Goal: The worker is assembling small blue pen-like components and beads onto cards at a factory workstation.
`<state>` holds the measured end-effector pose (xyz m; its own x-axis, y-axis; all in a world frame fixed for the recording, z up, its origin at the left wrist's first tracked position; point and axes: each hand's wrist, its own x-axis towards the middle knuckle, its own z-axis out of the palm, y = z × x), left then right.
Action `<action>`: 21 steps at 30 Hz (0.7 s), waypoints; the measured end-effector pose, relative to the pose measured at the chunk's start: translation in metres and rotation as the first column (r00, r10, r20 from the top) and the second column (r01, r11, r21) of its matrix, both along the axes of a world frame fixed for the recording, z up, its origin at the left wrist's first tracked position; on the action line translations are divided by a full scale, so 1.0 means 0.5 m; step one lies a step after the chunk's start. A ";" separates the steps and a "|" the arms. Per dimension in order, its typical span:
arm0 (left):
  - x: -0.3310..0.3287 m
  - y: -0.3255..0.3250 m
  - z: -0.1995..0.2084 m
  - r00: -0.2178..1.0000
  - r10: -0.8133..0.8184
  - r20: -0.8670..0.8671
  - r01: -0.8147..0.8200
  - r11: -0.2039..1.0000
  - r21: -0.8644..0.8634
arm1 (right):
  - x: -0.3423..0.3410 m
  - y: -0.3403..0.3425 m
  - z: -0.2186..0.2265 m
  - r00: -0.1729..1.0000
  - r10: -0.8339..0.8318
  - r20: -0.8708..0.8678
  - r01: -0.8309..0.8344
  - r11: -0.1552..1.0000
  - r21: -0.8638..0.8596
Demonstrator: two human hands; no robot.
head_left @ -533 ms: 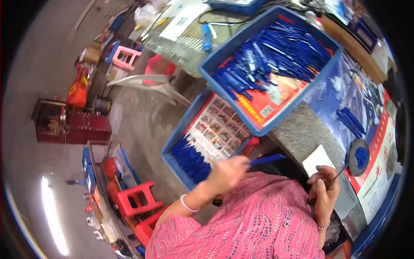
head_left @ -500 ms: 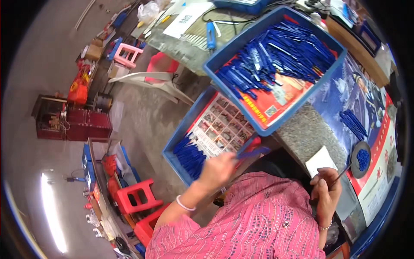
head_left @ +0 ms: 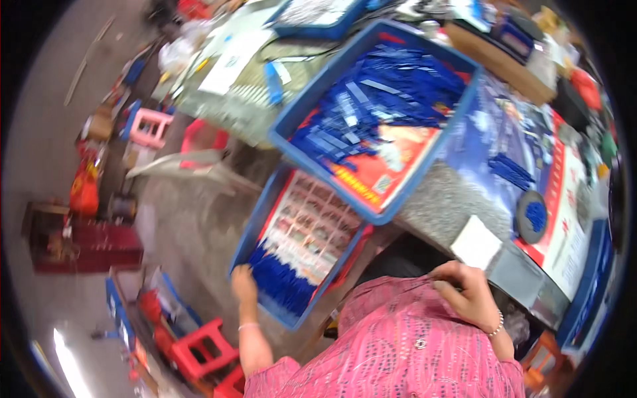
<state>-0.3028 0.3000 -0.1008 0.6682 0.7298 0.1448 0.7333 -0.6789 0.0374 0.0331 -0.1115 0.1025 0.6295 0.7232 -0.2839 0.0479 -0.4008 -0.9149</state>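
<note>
My left hand [head_left: 244, 284] is at the near left edge of the lower blue tray [head_left: 252, 229], its fingers closed over the rim. Beside it, inside this tray, slim blue pen-like sticks [head_left: 279, 282] lie in a row on a printed sheet. My right hand [head_left: 468, 288] is in front of my pink shirt, fingers curled and thumb close to them; whatever they hold, if anything, is hidden. Near it are a white pad [head_left: 476, 242] and a dark round dish [head_left: 529, 232] with small blue pieces.
A larger blue tray [head_left: 424, 166] heaped with blue sticks overlaps the lower tray. A small bundle of blue sticks [head_left: 511, 171] lies on the poster-covered table. Red stools [head_left: 206, 348] and a pale chair [head_left: 192, 166] stand to the left.
My left hand has moved left and down from above the lower tray to its rim; the blue stick it held no longer shows there. The thin dark rod by my right hand has gone from view.
</note>
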 end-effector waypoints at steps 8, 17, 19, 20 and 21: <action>0.062 -0.019 0.069 0.996 -0.080 0.037 0.078 0.995 0.067 | 0.022 -0.032 -0.019 0.989 0.130 0.066 -0.134 0.989 0.068; 0.508 -0.423 0.425 0.706 -0.399 0.584 0.678 0.619 -0.396 | 0.050 -0.087 -0.023 0.991 0.085 0.102 -0.103 0.979 0.178; 0.615 -0.516 0.434 0.559 -0.492 0.667 0.829 0.352 -0.435 | 0.054 -0.115 -0.018 0.998 0.009 0.067 -0.021 0.983 0.182; 0.666 -0.549 0.426 0.514 -0.504 0.694 0.855 0.237 -0.461 | 0.054 -0.129 -0.014 0.997 -0.009 0.072 -0.005 0.982 0.187; 0.722 -0.579 0.412 0.453 -0.557 0.696 0.886 0.199 -0.418 | 0.055 -0.146 -0.009 0.994 -0.044 0.096 0.025 0.982 0.188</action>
